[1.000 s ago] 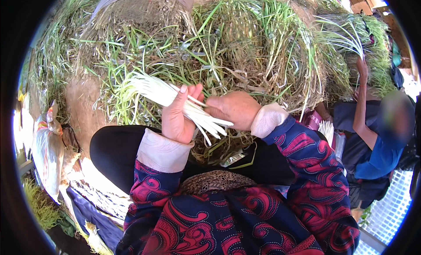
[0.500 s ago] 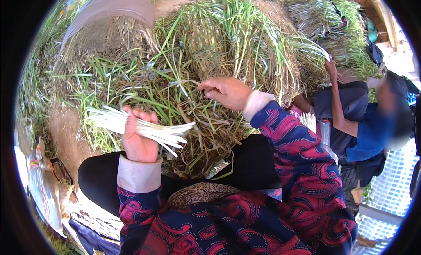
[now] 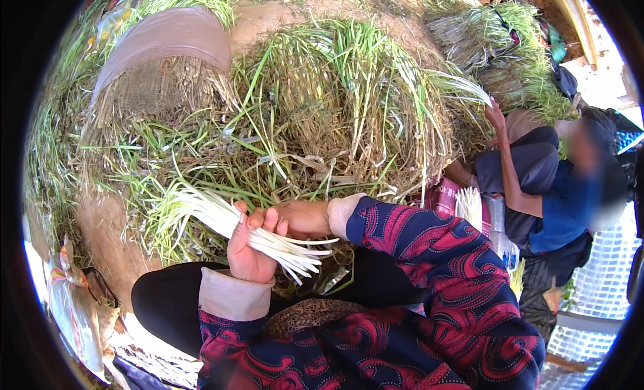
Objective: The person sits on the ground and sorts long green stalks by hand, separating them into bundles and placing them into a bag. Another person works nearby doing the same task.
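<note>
My left hand (image 3: pixel 249 250) is closed round a bunch of thin scallion-like stalks (image 3: pixel 213 212), with white stems pointing right and pale green leaves fanning out to the left. Against its fingertips, on the bunch's far side, lies my right hand (image 3: pixel 303 219). The right fingers are curled in and partly hidden behind the left ones; whatever they hold does not show. Just beyond both hands spreads a big heap of uncleaned green stalks (image 3: pixel 335 101), tangled with brown dry leaves and roots.
A brown cloth (image 3: pixel 171 38) covers another bundle at the far left. To my right a co-worker (image 3: pixel 570 182) sits holding pale stalks (image 3: pixel 463 87); an upright white bunch (image 3: pixel 469 207) stands close by. A plastic bag (image 3: pixel 70 309) lies at the left.
My right hand has come down and left from over the heap to meet my left hand. The left hand has shifted slightly right and down with the bunch, whose green leaf ends now show more.
</note>
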